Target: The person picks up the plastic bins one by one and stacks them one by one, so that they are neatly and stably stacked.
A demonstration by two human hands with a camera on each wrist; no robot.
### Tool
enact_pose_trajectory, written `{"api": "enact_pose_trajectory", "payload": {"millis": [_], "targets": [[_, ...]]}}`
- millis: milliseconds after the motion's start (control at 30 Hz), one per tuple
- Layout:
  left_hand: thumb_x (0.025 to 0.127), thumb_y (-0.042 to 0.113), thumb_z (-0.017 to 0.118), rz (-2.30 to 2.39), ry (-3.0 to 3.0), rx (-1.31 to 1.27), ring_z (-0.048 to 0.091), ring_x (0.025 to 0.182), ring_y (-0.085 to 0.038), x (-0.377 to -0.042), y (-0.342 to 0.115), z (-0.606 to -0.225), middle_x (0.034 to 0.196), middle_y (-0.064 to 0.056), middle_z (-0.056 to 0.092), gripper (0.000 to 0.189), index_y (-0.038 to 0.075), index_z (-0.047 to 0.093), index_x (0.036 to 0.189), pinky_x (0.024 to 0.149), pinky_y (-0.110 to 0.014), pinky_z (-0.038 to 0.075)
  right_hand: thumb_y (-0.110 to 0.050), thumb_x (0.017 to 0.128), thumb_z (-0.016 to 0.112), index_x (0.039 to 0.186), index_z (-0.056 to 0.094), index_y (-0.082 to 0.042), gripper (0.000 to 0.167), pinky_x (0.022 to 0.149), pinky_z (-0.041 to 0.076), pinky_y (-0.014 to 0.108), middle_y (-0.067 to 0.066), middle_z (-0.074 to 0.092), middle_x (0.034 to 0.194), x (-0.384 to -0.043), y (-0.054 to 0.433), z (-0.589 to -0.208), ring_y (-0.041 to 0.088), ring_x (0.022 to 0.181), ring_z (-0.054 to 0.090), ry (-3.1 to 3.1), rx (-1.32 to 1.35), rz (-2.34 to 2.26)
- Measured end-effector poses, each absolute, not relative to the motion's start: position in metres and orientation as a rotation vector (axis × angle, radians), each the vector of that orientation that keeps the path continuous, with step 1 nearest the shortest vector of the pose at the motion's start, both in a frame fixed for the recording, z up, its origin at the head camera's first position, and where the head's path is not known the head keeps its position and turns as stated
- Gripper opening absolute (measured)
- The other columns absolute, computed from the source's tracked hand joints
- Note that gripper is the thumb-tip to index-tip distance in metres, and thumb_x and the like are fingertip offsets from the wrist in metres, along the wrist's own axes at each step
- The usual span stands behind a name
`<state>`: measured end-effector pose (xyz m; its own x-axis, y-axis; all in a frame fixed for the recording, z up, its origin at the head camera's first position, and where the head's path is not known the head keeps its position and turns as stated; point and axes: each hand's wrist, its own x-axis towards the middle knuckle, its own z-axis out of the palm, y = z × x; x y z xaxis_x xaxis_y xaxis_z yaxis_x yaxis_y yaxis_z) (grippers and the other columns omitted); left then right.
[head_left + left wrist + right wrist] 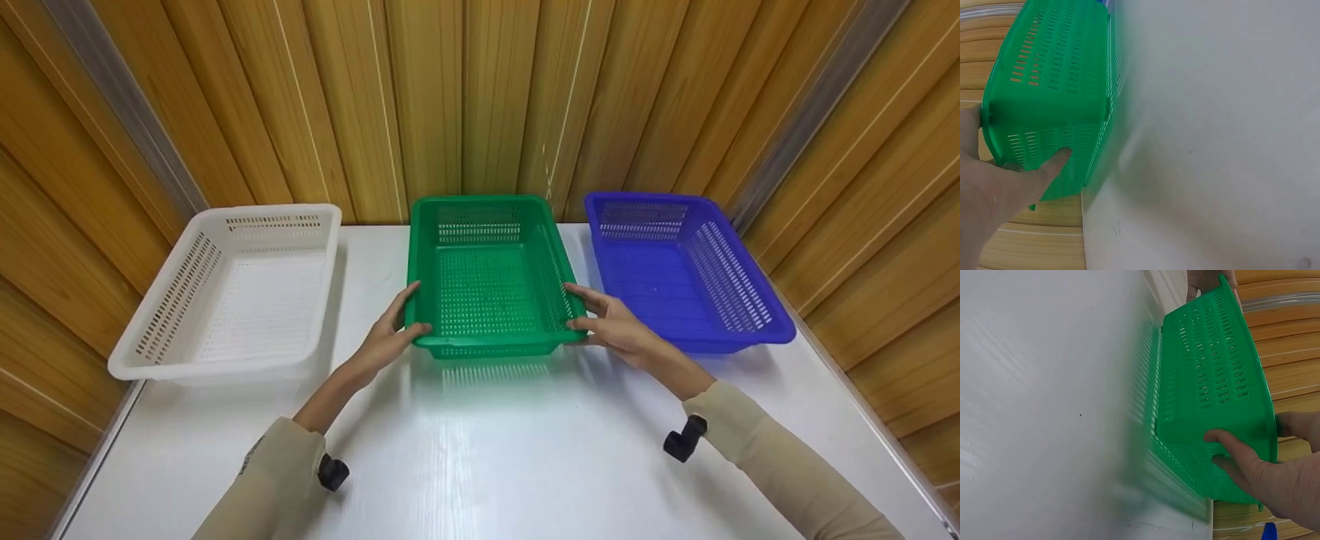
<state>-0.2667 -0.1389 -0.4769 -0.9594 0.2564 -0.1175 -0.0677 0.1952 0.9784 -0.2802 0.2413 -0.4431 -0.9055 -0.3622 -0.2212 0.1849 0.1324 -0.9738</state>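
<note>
A green plastic basket with slotted walls stands upright at the back middle of the white table, and only its perforated floor shows inside. At its near left corner my left hand grips the rim, thumb over the edge and fingers along the outer side wall. My right hand grips the near right corner in the same way. From the right wrist, the fingers of that hand spread over the slotted outer wall, with the thumb at the rim. The basket's underside is close against its reflection on the tabletop.
A white basket stands at the left, and a blue basket stands close by the right hand. Wood-look panels rise behind and at both sides of the white table.
</note>
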Motion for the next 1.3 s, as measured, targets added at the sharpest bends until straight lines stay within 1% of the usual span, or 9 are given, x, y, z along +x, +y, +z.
{"api": "enact_pose_trajectory", "payload": {"millis": [167,267,533,633,767,933,1067,1200,1300], "targets": [[0.098,0.015,0.059,1.938,2.121,0.162,0.029,0.152,-0.036,-0.261,-0.134,-0.468,0.172,-0.011,0.011,0.082,0.032,0.015,0.164,0.118,-0.053,0.040,0.007,0.096,0.054,0.163,0.020,-0.006,0.077,0.100,0.056,0.051,0.019,0.015,0.171,-0.273,0.247,-0.436,0.043,0.144,0.037,1.979,-0.178,-1.879],[0.097,0.013,0.060,1.972,2.101,0.164,0.034,0.148,-0.035,-0.260,-0.134,-0.463,0.171,-0.010,0.015,0.082,0.032,0.016,0.164,0.114,-0.049,0.045,0.007,0.095,0.055,0.163,0.023,-0.007,0.076,0.096,0.058,0.047,0.018,0.018,0.170,-0.272,0.247,-0.434,0.040,0.143,0.038,1.973,-0.167,-1.907],[0.097,0.012,0.061,2.049,2.060,0.187,0.038,0.147,-0.035,-0.257,-0.138,-0.453,0.169,-0.011,0.022,0.081,0.032,0.020,0.163,0.114,-0.052,0.045,0.000,0.095,0.060,0.161,0.032,-0.014,0.073,0.098,0.057,0.047,0.013,0.030,0.168,-0.267,0.247,-0.426,0.027,0.130,0.057,2.008,-0.140,-1.965],[0.098,0.011,0.061,2.054,2.064,0.210,0.038,0.147,-0.035,-0.255,-0.140,-0.447,0.169,-0.011,0.024,0.081,0.032,0.019,0.164,0.113,-0.053,0.045,-0.001,0.096,0.061,0.161,0.034,-0.015,0.072,0.096,0.059,0.043,0.012,0.034,0.166,-0.265,0.247,-0.423,0.025,0.127,0.061,2.013,-0.149,-1.979],[0.099,0.011,0.060,2.040,2.098,0.252,0.038,0.147,-0.037,-0.255,-0.147,-0.438,0.169,-0.012,0.025,0.080,0.030,0.018,0.164,0.113,-0.055,0.045,-0.003,0.096,0.064,0.161,0.034,-0.017,0.073,0.094,0.060,0.039,0.012,0.035,0.166,-0.263,0.243,-0.417,0.024,0.128,0.059,1.986,-0.165,-2.005],[0.099,0.010,0.060,2.016,2.154,0.312,0.036,0.149,-0.037,-0.254,-0.160,-0.426,0.170,-0.011,0.022,0.080,0.029,0.017,0.165,0.114,-0.057,0.043,-0.005,0.095,0.067,0.162,0.032,-0.019,0.076,0.095,0.060,0.039,0.009,0.031,0.168,-0.260,0.234,-0.409,0.023,0.135,0.053,1.973,-0.211,-2.016],[0.100,0.011,0.060,1.995,2.192,0.320,0.034,0.150,-0.038,-0.253,-0.172,-0.416,0.171,-0.010,0.020,0.080,0.028,0.017,0.165,0.114,-0.058,0.042,-0.005,0.095,0.067,0.161,0.032,-0.017,0.075,0.093,0.060,0.038,0.011,0.034,0.166,-0.260,0.224,-0.401,0.023,0.132,0.057,1.963,-0.247,-2.036],[0.101,0.012,0.060,1.992,2.214,0.314,0.039,0.148,-0.039,-0.251,-0.182,-0.410,0.170,-0.009,0.023,0.078,0.029,0.018,0.165,0.112,-0.054,0.046,-0.005,0.096,0.067,0.161,0.033,-0.016,0.074,0.090,0.062,0.038,0.014,0.039,0.163,-0.260,0.214,-0.394,0.023,0.128,0.061,1.952,-0.264,-2.048],[0.101,0.011,0.059,1.996,2.221,0.319,0.041,0.146,-0.039,-0.250,-0.187,-0.409,0.169,-0.010,0.026,0.077,0.028,0.018,0.165,0.109,-0.047,0.051,-0.006,0.096,0.068,0.161,0.034,-0.016,0.074,0.090,0.062,0.040,0.014,0.041,0.162,-0.261,0.209,-0.391,0.023,0.127,0.062,1.958,-0.264,-2.041]]}}
